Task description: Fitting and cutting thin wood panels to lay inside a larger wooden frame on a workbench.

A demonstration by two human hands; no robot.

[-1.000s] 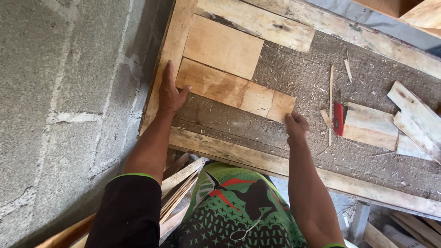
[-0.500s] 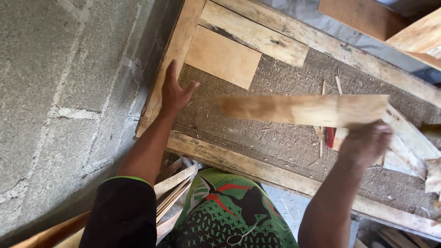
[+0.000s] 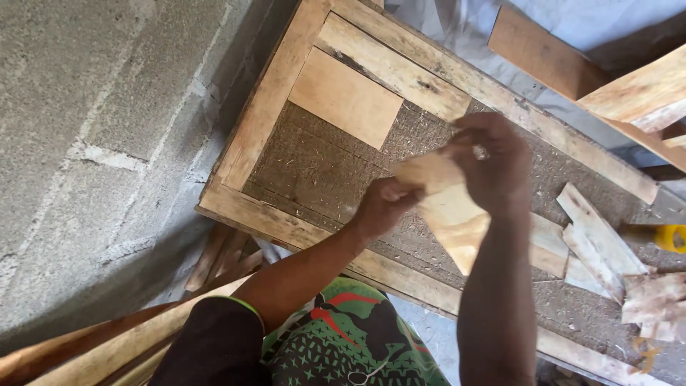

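Wall: grey concrete block wall (image 3: 93, 143) fills the left of the view.
Frame: large rectangular pale wooden frame (image 3: 268, 100) lies slanting from near left to far right, its floor a rough brown fibre panel (image 3: 314, 168).
Fitted board: one flat pale square board (image 3: 345, 96) sits inside the frame's far left corner, touching the far rail.
Offcuts: a heap of pale wood scraps (image 3: 607, 250) rests on the panel at the right; a yellow tool handle (image 3: 672, 238) shows just beyond them.
Held piece: short pale wooden board (image 3: 446, 211), blurred, lifted above the panel's middle, between both hands.
Left hand: left hand (image 3: 382, 207) curled round the board's near left edge, fingers closed on it.
Right hand: right hand (image 3: 489, 161) clamped over the board's far right end, fingers wrapped.
Doing it well: judging by the bare panel beside the fitted board, keep both grips firm, hold the piece level, and line its edge against its neighbour before lowering.
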